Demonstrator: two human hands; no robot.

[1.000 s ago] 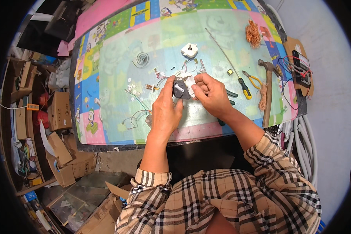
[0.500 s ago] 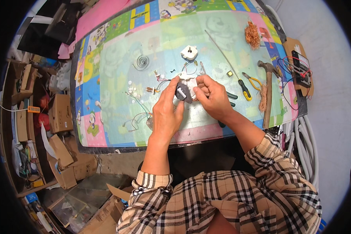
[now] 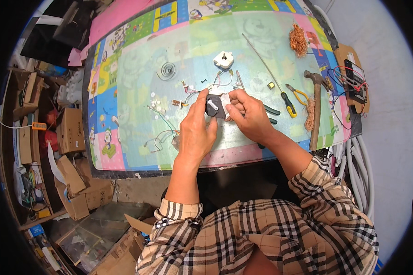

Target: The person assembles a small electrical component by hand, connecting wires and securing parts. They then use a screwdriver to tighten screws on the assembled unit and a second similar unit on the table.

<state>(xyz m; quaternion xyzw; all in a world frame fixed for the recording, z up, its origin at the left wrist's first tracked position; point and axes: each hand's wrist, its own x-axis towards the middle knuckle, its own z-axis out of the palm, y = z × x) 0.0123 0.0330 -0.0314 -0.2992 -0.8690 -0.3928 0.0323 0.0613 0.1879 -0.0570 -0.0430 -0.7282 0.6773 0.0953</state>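
Note:
Between both hands, over the near part of the table, is a dark grey plastic piece (image 3: 214, 107) with a small white bar on its face. My left hand (image 3: 196, 126) is closed on its left side, thumb below and fingers above. A white part (image 3: 225, 100) adjoins it on the right, pinched by the thumb and curled fingers of my right hand (image 3: 248, 114); whether the two are joined I cannot tell. Beyond the hands lies a white housing (image 3: 223, 59) with a central hole and wires. Wires with small connectors (image 3: 178, 103) lie left of the fingers.
A coiled flat spring (image 3: 168, 71) lies farther left. To the right are a screwdriver (image 3: 288, 105), yellow-handled pliers (image 3: 300, 95), a hammer (image 3: 315, 107), a copper wire bundle (image 3: 298, 40) and a multimeter (image 3: 354, 81). Green handles (image 3: 272, 111) show beside my right hand.
The dark grey piece has turned so its face with the white bar shows more fully. Both hands stay in nearly the same place.

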